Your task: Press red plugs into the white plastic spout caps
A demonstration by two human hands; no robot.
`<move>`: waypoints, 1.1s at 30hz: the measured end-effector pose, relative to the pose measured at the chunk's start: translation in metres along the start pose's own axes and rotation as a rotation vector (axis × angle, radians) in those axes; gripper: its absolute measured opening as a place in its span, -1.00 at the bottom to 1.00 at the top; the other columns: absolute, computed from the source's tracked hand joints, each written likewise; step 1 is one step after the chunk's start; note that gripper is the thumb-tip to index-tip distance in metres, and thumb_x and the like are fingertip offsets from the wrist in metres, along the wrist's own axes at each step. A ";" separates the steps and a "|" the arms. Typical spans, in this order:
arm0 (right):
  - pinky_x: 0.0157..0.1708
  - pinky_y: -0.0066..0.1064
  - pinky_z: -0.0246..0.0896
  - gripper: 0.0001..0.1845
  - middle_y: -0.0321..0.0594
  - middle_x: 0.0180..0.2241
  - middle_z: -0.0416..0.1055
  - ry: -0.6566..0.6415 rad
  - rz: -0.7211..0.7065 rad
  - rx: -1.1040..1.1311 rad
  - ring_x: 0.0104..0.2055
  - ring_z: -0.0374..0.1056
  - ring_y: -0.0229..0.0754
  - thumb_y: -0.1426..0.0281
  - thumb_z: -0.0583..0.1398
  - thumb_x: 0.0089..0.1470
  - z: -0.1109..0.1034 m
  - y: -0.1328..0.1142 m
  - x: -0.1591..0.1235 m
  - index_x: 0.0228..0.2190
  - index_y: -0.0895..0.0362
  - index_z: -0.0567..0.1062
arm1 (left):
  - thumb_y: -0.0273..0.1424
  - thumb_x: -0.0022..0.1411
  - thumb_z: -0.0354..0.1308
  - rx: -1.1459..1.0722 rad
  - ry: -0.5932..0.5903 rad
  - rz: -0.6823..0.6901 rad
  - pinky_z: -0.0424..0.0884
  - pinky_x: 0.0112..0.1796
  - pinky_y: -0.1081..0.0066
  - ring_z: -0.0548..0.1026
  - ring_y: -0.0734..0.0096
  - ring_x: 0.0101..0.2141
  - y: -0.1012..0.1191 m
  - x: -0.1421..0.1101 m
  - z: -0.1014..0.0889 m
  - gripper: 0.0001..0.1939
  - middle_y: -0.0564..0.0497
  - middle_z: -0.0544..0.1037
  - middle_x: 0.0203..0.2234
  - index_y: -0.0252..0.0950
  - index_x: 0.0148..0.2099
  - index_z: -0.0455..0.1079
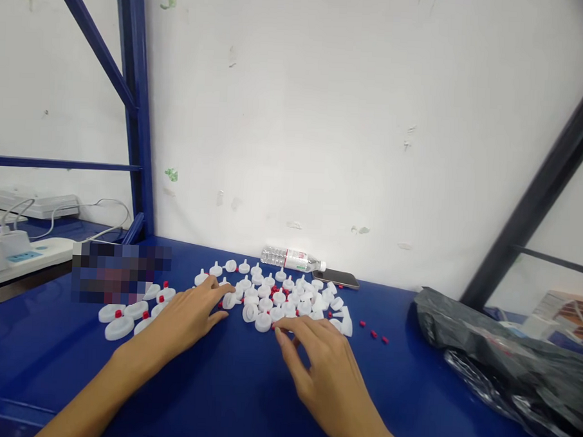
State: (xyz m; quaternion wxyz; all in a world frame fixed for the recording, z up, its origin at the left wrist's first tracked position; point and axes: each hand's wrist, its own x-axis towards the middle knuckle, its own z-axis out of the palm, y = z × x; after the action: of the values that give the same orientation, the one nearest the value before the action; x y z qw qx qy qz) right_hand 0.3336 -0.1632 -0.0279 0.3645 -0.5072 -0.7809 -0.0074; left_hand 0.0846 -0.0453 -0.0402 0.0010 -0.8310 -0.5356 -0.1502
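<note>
A pile of white plastic nozzle caps [265,304], round with thin spouts, lies on the blue table with small red tip caps [274,294] scattered among them. At the pile's left edge, my left hand [193,307] has thumb and forefinger around a tilted white nozzle cap [228,300]. My right hand [321,361] is at the pile's front, thumb and forefinger pinched together; a bit of red shows at the fingertips, mostly hidden. Left of my left hand stand several white nozzle caps with red tips fitted [119,327], partly covered by my wrist.
A clear water bottle [290,259] and a dark phone [340,278] lie behind the pile by the wall. Loose red tip caps [373,334] lie to the right. A black plastic bag [502,363] covers the right side. A power strip [33,255] sits far left.
</note>
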 end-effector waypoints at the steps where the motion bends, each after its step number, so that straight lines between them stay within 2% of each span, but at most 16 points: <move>1: -0.07 -0.14 0.31 -0.81 -0.31 -0.14 0.61 -0.001 -0.005 0.000 -0.17 0.49 -0.02 0.42 0.14 0.40 0.000 0.000 0.000 -0.08 -0.04 0.53 | -0.31 0.33 0.06 -0.003 -0.003 0.005 0.47 -0.13 0.10 0.62 -0.09 -0.09 0.000 0.000 -0.001 -0.58 -0.20 0.50 0.08 -0.12 0.19 0.46; 5: -0.04 -0.14 0.32 -0.80 -0.28 -0.13 0.62 0.014 0.000 0.007 -0.16 0.50 -0.02 0.41 0.12 0.41 0.001 0.000 0.000 -0.09 -0.03 0.54 | -0.24 0.34 0.07 -0.055 0.044 0.004 0.44 -0.09 0.11 0.59 -0.05 -0.06 0.005 0.000 -0.011 -0.62 -0.18 0.51 0.07 -0.17 0.13 0.48; 7: -0.02 -0.12 0.34 -0.78 -0.28 -0.11 0.62 0.032 0.012 0.011 -0.14 0.51 -0.02 0.39 0.13 0.41 0.002 0.002 0.000 -0.01 -0.05 0.52 | -0.13 0.37 0.07 -0.102 0.085 0.013 0.42 -0.06 0.17 0.57 0.06 -0.09 0.013 -0.002 -0.020 -0.57 -0.14 0.53 0.03 -0.17 0.16 0.47; 9: -0.01 -0.10 0.37 -0.67 -0.26 -0.07 0.61 0.049 0.027 0.011 -0.11 0.52 0.00 0.34 0.14 0.41 0.002 0.003 -0.001 0.15 -0.08 0.44 | 0.00 0.37 0.07 -0.226 0.080 0.023 0.43 -0.14 0.27 0.54 0.25 -0.24 0.026 -0.007 -0.030 -0.50 -0.06 0.57 -0.07 -0.15 0.17 0.47; 11: 0.00 -0.08 0.39 -0.50 -0.24 -0.03 0.60 0.054 0.039 0.020 -0.09 0.53 0.00 0.27 0.19 0.38 0.002 0.004 -0.002 0.29 -0.09 0.30 | 0.09 0.32 0.12 -0.459 -0.010 0.026 0.39 -0.27 0.35 0.47 0.37 -0.36 0.041 -0.015 -0.039 -0.45 0.00 0.59 -0.16 -0.14 0.15 0.50; 13: 0.01 -0.09 0.40 -0.41 -0.24 0.02 0.59 0.043 0.029 0.053 -0.08 0.54 -0.01 0.21 0.25 0.34 0.001 0.004 -0.003 0.32 -0.10 0.26 | 0.11 0.29 0.16 -0.650 -0.126 0.073 0.35 -0.31 0.40 0.44 0.41 -0.36 0.057 -0.025 -0.045 -0.47 0.04 0.59 -0.21 -0.11 0.11 0.53; 16: -0.03 -0.18 0.42 -0.54 -0.30 0.04 0.59 0.037 -0.032 0.111 -0.05 0.54 -0.03 0.19 0.28 0.32 0.000 0.004 -0.004 0.20 -0.12 0.40 | 0.05 0.33 0.16 -0.839 -0.236 0.159 0.31 -0.35 0.45 0.42 0.46 -0.37 0.076 -0.034 -0.050 -0.53 0.08 0.58 -0.27 -0.13 0.08 0.56; 18: -0.08 -0.21 0.42 -0.64 -0.31 0.00 0.62 0.079 -0.076 0.113 -0.09 0.56 -0.03 0.18 0.27 0.33 0.000 0.005 -0.004 0.11 -0.10 0.47 | 0.02 0.37 0.12 -0.870 -0.263 0.204 0.32 -0.35 0.45 0.45 0.46 -0.36 0.079 -0.033 -0.049 -0.56 0.07 0.60 -0.27 -0.15 0.02 0.58; 20: -0.14 -0.21 0.41 -0.65 -0.29 -0.07 0.65 0.139 -0.098 0.086 -0.20 0.56 -0.05 0.17 0.27 0.33 0.002 0.006 -0.003 0.09 -0.06 0.49 | 0.00 0.43 0.04 -0.740 -0.184 0.209 0.36 -0.27 0.42 0.51 0.39 -0.28 0.073 -0.028 -0.044 -0.56 0.04 0.62 -0.19 -0.15 0.00 0.59; 23: -0.18 -0.19 0.40 -0.64 -0.28 -0.16 0.65 0.176 -0.101 0.027 -0.29 0.54 -0.06 0.23 0.29 0.32 0.006 0.008 -0.002 0.10 -0.02 0.48 | -0.11 0.51 -0.13 -0.229 0.092 0.059 0.39 -0.10 0.26 0.56 0.16 -0.07 0.050 -0.015 -0.031 -0.53 -0.09 0.60 -0.01 -0.18 0.09 0.53; 24: -0.18 -0.19 0.39 -0.64 -0.28 -0.17 0.64 0.175 -0.102 0.013 -0.29 0.54 -0.05 0.27 0.30 0.31 0.006 0.009 -0.001 0.11 -0.01 0.48 | -0.19 0.53 -0.18 -0.042 0.113 -0.008 0.40 -0.09 0.22 0.56 0.10 -0.04 0.041 -0.011 -0.027 -0.53 -0.13 0.59 0.03 -0.20 0.13 0.51; 25: -0.18 -0.18 0.39 -0.64 -0.28 -0.17 0.63 0.173 -0.104 0.002 -0.27 0.54 -0.05 0.31 0.31 0.30 0.007 0.008 -0.001 0.10 -0.01 0.48 | -0.29 0.52 -0.19 0.021 0.092 -0.032 0.40 -0.11 0.21 0.58 0.06 -0.05 0.032 -0.007 -0.022 -0.55 -0.18 0.59 0.00 -0.23 0.10 0.52; 28: -0.16 -0.19 0.39 -0.60 -0.25 -0.11 0.62 0.159 -0.116 -0.010 -0.21 0.55 -0.03 0.40 0.34 0.26 0.006 0.008 0.000 0.10 -0.01 0.47 | -0.40 0.47 -0.13 0.074 0.009 -0.032 0.41 -0.15 0.27 0.60 0.10 -0.08 0.013 0.000 -0.012 -0.60 -0.17 0.62 -0.10 -0.21 0.01 0.56; 33: -0.14 -0.20 0.40 -0.54 -0.25 -0.08 0.61 0.129 -0.114 -0.012 -0.16 0.55 -0.02 0.45 0.37 0.22 0.005 0.007 0.000 0.11 -0.04 0.45 | -0.40 0.45 -0.05 0.114 -0.072 -0.015 0.40 -0.15 0.25 0.60 0.06 -0.07 0.010 0.000 -0.006 -0.67 -0.15 0.62 -0.09 -0.22 -0.01 0.56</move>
State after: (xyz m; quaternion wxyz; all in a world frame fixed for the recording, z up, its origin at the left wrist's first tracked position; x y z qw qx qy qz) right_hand 0.3365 -0.1580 -0.0343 0.4102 -0.4627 -0.7832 -0.0653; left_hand 0.0923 -0.0504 -0.0332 0.0281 -0.8303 -0.5493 -0.0896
